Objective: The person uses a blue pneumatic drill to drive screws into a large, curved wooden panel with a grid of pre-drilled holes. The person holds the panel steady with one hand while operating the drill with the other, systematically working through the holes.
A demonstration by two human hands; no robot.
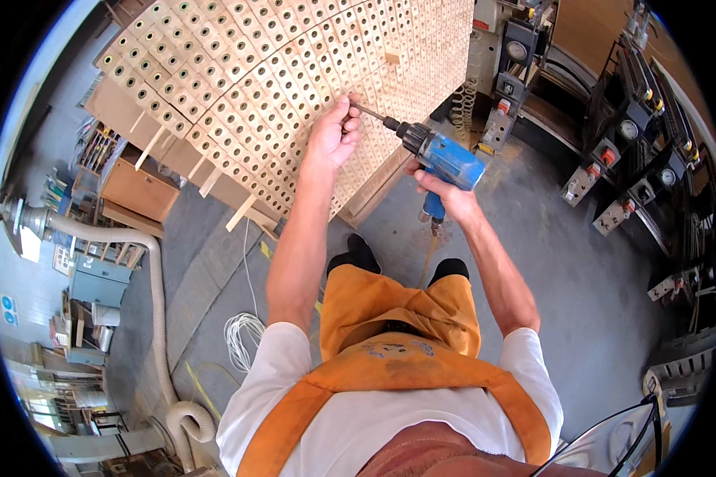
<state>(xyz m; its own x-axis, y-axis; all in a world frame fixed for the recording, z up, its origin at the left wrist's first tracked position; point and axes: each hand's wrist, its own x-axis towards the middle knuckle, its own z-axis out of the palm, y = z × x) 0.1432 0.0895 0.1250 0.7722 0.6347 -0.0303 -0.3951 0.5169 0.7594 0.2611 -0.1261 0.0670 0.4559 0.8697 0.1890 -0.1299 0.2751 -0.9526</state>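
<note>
My right hand is wrapped round the grip of a blue pistol-shaped air drill, with a hose fitting under its handle. From the drill's black chuck a long thin bit points left. At the bit's tip, the curled fingers of my left hand are closed together. Whatever they pinch is too small and hidden to make out. Just beyond both hands stands a large pale wooden panel made of many small blocks. Most blocks carry a round hole with a dark ring in it.
Wooden strips jut from the panel's lower left edge. A coiled white cable lies on the grey floor, left of my legs. A ribbed hose runs further left. Clamping machinery with gauges stands at the right.
</note>
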